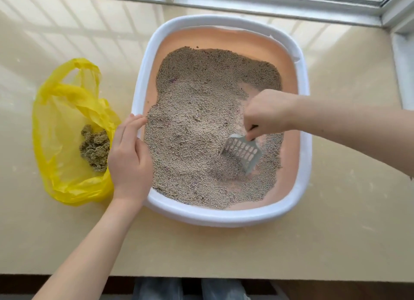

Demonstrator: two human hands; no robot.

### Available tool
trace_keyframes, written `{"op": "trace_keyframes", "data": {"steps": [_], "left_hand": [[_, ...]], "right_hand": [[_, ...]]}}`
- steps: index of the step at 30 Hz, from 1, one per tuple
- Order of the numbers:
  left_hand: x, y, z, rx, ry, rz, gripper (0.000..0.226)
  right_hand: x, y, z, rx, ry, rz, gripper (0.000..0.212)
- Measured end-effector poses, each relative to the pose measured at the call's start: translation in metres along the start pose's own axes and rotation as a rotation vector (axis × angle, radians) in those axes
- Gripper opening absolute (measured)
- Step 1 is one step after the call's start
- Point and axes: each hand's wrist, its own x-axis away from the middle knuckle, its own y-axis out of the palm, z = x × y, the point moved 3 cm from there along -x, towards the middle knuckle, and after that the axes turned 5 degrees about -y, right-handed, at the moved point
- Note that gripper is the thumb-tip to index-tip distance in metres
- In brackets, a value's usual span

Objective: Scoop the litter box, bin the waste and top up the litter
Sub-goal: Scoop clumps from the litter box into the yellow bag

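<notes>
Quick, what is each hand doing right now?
Left hand: open, resting on the white plastic litter box rim.
Right hand: closed, holding the grey slotted plastic scoop.

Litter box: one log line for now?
right hand: digging scoop into litter | left hand: on box rim | yellow bag: holds clump

A single view is given, taken from a wide-angle camera worn on the head and directed forward and steeply down, almost from straight above. The counter (336,232) is seen close, its near edge crossing the lower part of the frame. The litter box (224,216) is centred, the yellow bag (58,111) is placed at the left, and a window frame (268,1) is cut off along the top. Both forearms are seen entering from the lower left and the right edge. Straight lines are bent towards the margins by the lens
</notes>
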Motion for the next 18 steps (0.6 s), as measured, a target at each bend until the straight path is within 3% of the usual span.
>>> {"op": "trace_keyframes", "data": {"steps": [3,7,12,18], "left_hand": [[0.000,0.001,-0.001,-0.012,0.002,0.002,0.042],[0.000,0.001,0.000,-0.025,0.001,0.017,0.041],[0.000,0.002,-0.001,-0.033,0.005,0.015,0.040],[0.000,0.002,0.000,-0.043,0.014,0.015,0.039]], "right_hand": [[0.005,-0.011,-0.011,0.149,-0.099,-0.004,0.038],[0.013,-0.035,0.014,0.415,-0.058,-0.016,0.028],[-0.005,-0.024,0.023,0.571,-0.082,-0.146,0.043],[-0.033,-0.021,0.005,0.583,-0.182,-0.248,0.018]]}}
